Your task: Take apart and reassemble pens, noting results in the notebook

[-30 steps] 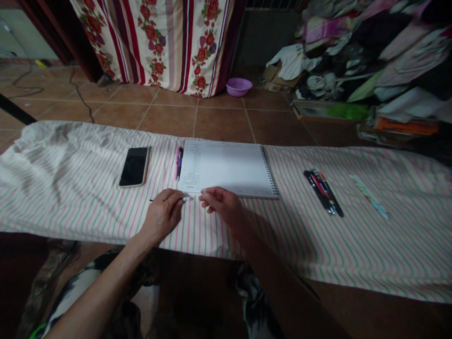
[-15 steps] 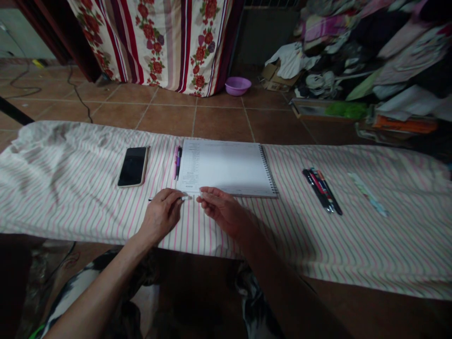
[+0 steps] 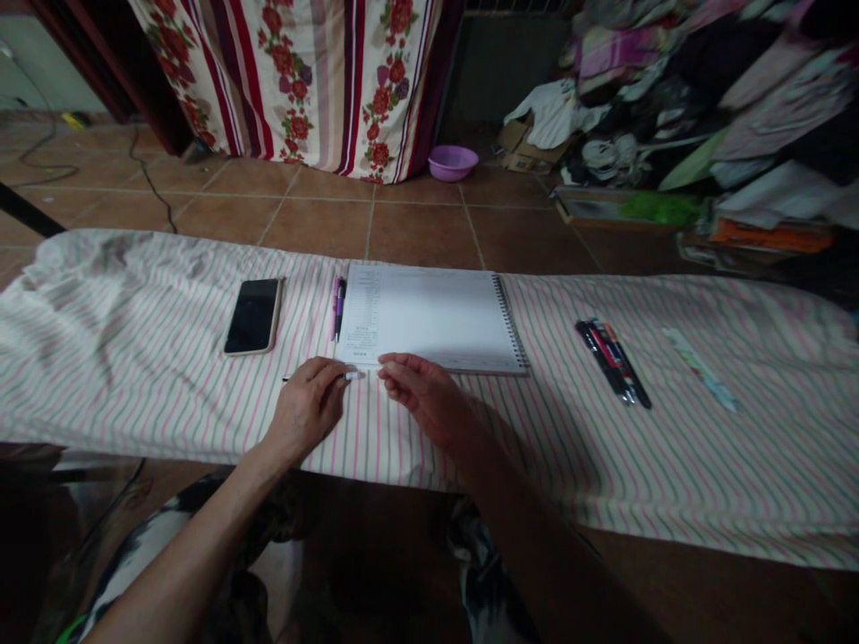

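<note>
My left hand [image 3: 307,410] rests on the striped cloth [image 3: 671,465] with its fingers closed round a thin pen [image 3: 352,377] that lies flat, its pale tip pointing right and its dark end sticking out to the left. My right hand [image 3: 426,396] lies just right of that tip, fingers loosely stretched toward it, holding nothing. Right behind both hands sits a spiral notebook [image 3: 436,317], open to a white page with a printed column at its left edge.
A dark phone [image 3: 253,315] lies left of the notebook, with pink and purple pens [image 3: 337,307] between them. Several pens [image 3: 612,361] and a pale strip [image 3: 701,370] lie to the right. Tiled floor, a floral curtain, a purple bowl [image 3: 453,163] and piled clothes are beyond.
My right hand has let its pinched fingers relax and flatten beside the pen tip. The left hand and pen have stayed put.
</note>
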Tool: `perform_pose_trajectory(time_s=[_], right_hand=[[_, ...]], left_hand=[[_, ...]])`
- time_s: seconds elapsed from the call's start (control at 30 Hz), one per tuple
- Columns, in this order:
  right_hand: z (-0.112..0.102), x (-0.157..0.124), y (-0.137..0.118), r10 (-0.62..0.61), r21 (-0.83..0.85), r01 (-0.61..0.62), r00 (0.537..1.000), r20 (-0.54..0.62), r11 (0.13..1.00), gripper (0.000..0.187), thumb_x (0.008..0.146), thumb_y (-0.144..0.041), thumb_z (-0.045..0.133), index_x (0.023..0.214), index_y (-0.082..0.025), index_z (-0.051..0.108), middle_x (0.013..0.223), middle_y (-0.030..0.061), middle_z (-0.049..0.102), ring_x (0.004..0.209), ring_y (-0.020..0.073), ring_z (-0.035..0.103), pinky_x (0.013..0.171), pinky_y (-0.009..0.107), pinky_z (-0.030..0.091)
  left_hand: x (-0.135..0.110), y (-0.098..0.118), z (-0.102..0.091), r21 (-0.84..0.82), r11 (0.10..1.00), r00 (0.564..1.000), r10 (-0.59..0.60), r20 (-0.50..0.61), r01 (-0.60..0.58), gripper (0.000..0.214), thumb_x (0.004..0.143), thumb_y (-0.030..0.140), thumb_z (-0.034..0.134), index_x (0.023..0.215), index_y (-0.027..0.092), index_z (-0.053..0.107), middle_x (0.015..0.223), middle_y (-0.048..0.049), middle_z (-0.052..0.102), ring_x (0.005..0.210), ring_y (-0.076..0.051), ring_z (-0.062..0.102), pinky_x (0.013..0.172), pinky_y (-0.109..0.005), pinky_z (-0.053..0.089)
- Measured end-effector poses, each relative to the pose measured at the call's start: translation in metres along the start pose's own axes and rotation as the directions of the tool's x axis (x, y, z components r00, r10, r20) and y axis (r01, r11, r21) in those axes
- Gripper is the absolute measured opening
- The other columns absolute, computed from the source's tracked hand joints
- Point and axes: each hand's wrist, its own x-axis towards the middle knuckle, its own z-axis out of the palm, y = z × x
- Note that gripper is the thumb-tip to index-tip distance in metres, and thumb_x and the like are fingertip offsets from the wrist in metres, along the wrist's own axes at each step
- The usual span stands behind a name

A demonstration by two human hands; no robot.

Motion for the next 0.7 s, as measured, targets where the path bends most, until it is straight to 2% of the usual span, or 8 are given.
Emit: perform_pose_trajectory(time_s=[0.5, 0.7], right_hand=[[0.003, 0.001, 0.005, -0.036, -0.09, 0.032, 0.999, -0.035, 0.995, 0.02, 0.064, -0.027, 0.067, 0.08, -0.015, 0.063, 0.066, 0.0, 0.064, 0.056, 0.0067, 0.054, 0.059, 0.023, 0.045], [0.0, 0.008, 0.016, -0.161, -0.246, 0.141, 0.985, -0.066, 0.959, 0.017, 0.066, -0.024, 0.065, 0.078, -0.016, 0.058, 0.062, -0.0009, 0.065, 0.054, 0.01, 0.061, 0.053, 0.024, 0.051]], left_hand=[[-0.001, -0.002, 0.001, -0.016, 1.0, 1.0, 0.009, -0.01, -0.01, 0.022, 0.088, 0.02, 0.042, 0.1, 0.016, 0.059, 0.093, -0.0091, 0.062, 0.089, -0.02, 0.057, 0.08, -0.035, 0.049], [-0.002, -0.004, 0.004, -0.002, 1.0, 1.0, -0.003, -0.013, 0.003, 0.021, 0.088, 0.02, 0.042, 0.1, 0.015, 0.059, 0.094, -0.0091, 0.062, 0.089, -0.019, 0.057, 0.08, -0.034, 0.049]])
